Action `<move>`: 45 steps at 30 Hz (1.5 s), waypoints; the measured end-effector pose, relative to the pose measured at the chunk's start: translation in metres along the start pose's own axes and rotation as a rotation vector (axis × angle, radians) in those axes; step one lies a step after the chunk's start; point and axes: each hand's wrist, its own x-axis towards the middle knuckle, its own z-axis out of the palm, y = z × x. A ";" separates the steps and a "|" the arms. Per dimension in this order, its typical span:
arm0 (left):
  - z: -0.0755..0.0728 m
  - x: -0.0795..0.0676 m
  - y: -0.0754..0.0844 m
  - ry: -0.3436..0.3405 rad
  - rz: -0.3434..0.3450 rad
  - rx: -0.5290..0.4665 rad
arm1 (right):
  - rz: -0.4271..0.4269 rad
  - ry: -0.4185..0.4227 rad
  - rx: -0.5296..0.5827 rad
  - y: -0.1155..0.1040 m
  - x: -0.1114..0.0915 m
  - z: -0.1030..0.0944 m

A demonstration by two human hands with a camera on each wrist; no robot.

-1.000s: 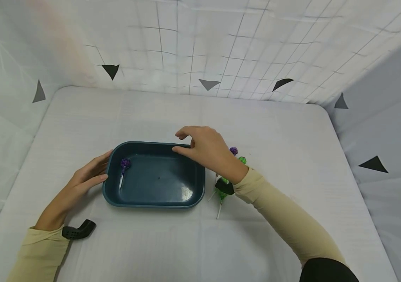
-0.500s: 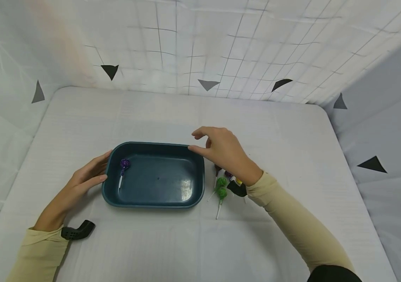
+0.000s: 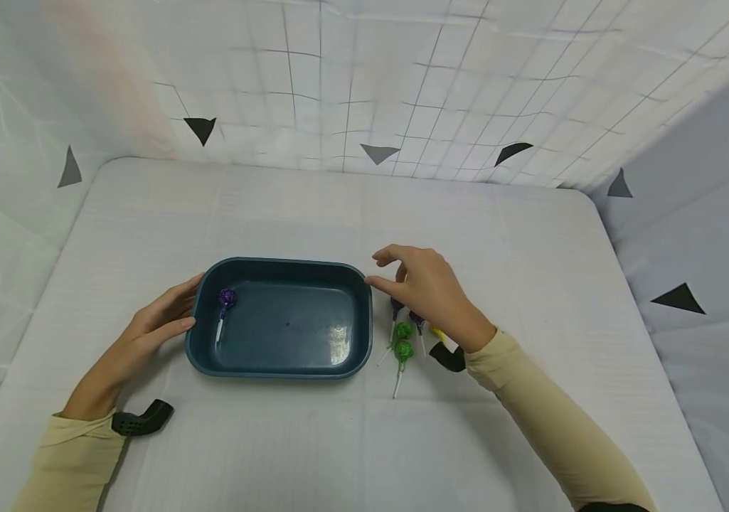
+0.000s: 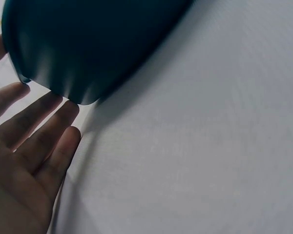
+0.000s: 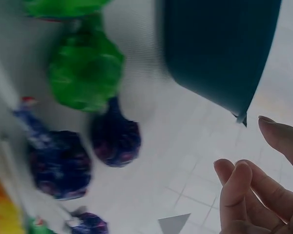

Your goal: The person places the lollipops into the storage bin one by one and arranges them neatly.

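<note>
A dark teal plastic tray (image 3: 287, 341) stands on the white-covered table, with one purple-wrapped lollipop (image 3: 227, 297) lying at its left end. My left hand (image 3: 146, 327) touches the tray's left end; in the left wrist view its fingers are fairly straight at the wall. Over the tray's right end hovers my right hand (image 3: 428, 288), thumb and fingers apart with nothing between them. Beneath and beside it lie several lollipops: two green ones (image 3: 405, 350), dark purple ones (image 5: 61, 165) and a yellow one (image 5: 1, 204). The right hand and wrist partly hide this pile in the head view.
White cloth walls with dark triangles (image 3: 200, 130) surround the table (image 3: 313, 441) at the back and sides. Black wrist devices (image 3: 142, 418) sit on both sleeves.
My right hand has moved right, from above the tray to its right end near the lollipops, and a little closer to me. The left hand and tray have stayed put.
</note>
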 end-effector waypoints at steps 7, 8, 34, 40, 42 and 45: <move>0.000 0.000 -0.001 0.007 0.009 0.008 | 0.024 -0.012 0.022 0.014 -0.007 0.006; 0.000 0.000 0.000 0.008 0.009 0.010 | 0.028 -0.014 0.026 0.015 -0.008 0.007; 0.000 -0.001 0.000 0.003 0.004 -0.006 | 0.101 -0.107 -0.063 0.041 -0.022 0.022; 0.000 -0.001 0.000 -0.003 0.009 -0.011 | 0.100 -0.107 -0.058 0.042 -0.022 0.023; 0.000 -0.001 0.000 -0.005 0.006 -0.009 | 0.099 -0.104 -0.057 0.042 -0.022 0.023; 0.000 0.000 0.001 -0.006 -0.003 -0.005 | 0.098 -0.101 -0.053 0.042 -0.022 0.023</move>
